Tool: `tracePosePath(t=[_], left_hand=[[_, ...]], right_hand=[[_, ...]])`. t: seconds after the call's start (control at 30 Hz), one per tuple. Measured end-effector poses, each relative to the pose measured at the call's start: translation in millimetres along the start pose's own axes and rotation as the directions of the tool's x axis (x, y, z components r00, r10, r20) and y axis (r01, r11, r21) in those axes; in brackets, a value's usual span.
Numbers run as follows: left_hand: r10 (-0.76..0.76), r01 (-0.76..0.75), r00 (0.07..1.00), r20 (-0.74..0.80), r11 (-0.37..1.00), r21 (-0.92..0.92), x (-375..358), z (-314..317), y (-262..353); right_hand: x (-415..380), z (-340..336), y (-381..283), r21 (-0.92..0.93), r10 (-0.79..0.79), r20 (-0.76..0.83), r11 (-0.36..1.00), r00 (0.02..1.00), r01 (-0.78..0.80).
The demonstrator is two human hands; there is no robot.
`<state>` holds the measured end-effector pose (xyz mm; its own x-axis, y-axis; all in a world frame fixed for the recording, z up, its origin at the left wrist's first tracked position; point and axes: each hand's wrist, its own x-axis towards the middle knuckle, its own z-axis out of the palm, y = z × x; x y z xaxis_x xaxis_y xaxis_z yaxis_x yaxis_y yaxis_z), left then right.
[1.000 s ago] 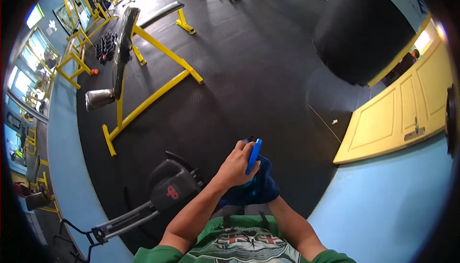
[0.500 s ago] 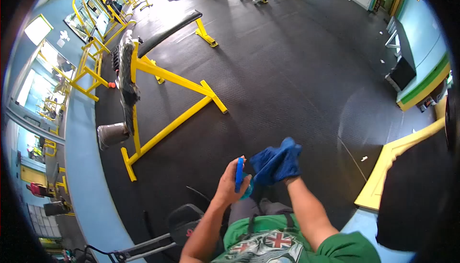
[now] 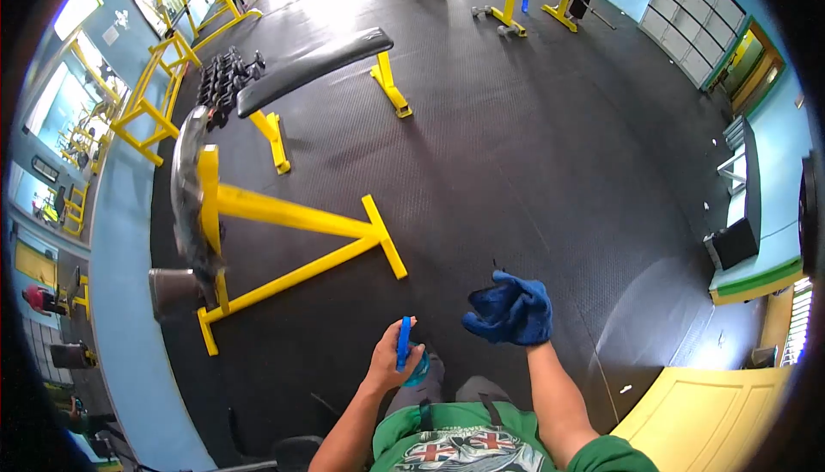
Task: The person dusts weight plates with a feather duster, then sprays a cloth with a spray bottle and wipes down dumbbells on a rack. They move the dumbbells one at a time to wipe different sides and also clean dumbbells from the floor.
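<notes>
Head view: where are the hands, and what are they holding?

Both hands are hanging apart in front of the body, above the dark floor (image 3: 481,188). The left hand (image 3: 394,360) is gripping what appears to be a spray bottle (image 3: 418,370) by its blue top (image 3: 403,345). A blue cloth (image 3: 516,313) is covering the right hand (image 3: 538,352); whether the fingers underneath are closing on it, I cannot tell.

How is each item likely handling?

The bottle is probably behaving as light, smooth plastic, giving slightly under pressure and becoming slippery when wet. Its liquid level is not showing, so judging the weight is guesswork. The cloth is bunching in soft folds, suggesting a light, limp, unbreakable item.

Where is the best hold?

For the bottle, the narrow part beneath the top is offering the surest hold; for the cloth, a gathered middle is serving better than a loose corner.
</notes>
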<state>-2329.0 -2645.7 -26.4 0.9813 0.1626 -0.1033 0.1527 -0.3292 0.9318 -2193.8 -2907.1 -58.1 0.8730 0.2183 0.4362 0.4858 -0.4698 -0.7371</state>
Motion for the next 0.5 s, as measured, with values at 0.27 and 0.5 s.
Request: tracePosePath(t=[0.27, 0.5], left_hand=[[0.055, -0.054, 0.997, 0.045, 0.998, -0.025, 239.9, 8.6, 24.9], [0.029, -0.032, 0.997, 0.066, 0.998, 0.053, 445.9, 49.0, 46.6]], right_hand=[[94.4, -3.2, 140.7, 0.795, 0.651, 0.032, 0.443, 0.759, -0.414], [286.6, 32.6, 284.2, 0.272, 0.547, 0.170, 0.773, 0.819, -0.573]])
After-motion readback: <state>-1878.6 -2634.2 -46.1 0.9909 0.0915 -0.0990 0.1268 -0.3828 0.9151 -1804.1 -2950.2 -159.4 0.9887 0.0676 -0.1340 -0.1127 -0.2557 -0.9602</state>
